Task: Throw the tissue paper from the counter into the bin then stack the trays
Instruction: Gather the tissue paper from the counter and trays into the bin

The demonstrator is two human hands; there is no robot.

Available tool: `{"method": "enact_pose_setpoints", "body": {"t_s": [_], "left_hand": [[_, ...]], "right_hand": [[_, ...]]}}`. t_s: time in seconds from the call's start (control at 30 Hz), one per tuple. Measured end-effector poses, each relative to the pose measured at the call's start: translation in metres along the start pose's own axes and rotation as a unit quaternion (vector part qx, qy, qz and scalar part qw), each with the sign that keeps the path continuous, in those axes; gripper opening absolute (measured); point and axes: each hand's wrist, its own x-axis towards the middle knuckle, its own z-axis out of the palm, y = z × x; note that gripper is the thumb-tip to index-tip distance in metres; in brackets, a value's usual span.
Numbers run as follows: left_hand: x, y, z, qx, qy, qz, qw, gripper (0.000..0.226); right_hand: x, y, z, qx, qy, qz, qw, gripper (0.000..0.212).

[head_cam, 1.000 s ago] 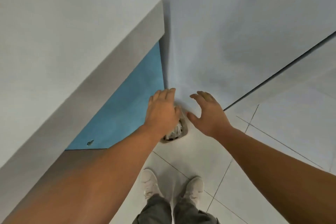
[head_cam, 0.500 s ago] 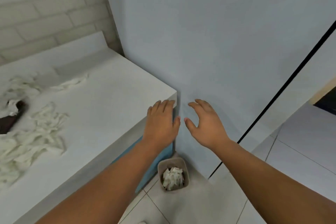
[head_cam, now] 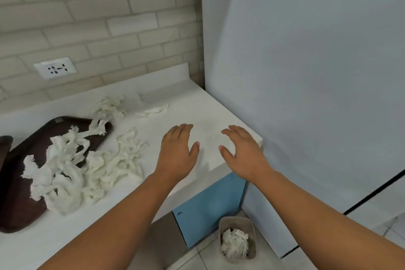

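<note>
We see a white stone tabletop (head_cam: 197,112) with a dark brown plastic tray (head_cam: 19,210) at its left. Shredded white tissue paper (head_cam: 65,173) is heaped partly on tray, partly on tabletop. Left hand (head_cam: 177,155) and right hand (head_cam: 243,153) are over the right corner, fingers spread, holding nothing. Small beige bin (head_cam: 235,219) on floor below, tissue inside.

Crumpled soft tissue paper (head_cam: 65,166); glossy dark-brown plastic tray (head_cam: 19,208); smooth matt white counter (head_cam: 210,116); rough brick wall (head_cam: 98,17)
</note>
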Motion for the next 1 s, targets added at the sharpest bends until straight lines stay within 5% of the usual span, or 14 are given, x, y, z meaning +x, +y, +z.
{"method": "enact_pose_setpoints", "body": {"t_s": [0.4,1.0], "left_hand": [[0.054,-0.178,-0.036,-0.006,0.016,-0.034,0.999,0.048],[0.217,-0.363,-0.01,0.019,-0.07,-0.049,0.996,0.05]], "right_hand": [[0.133,-0.087,0.128,0.0,-0.078,-0.021,0.997,0.051],[0.317,-0.108,0.306,-0.065,-0.094,0.109,0.987,0.071]]}}
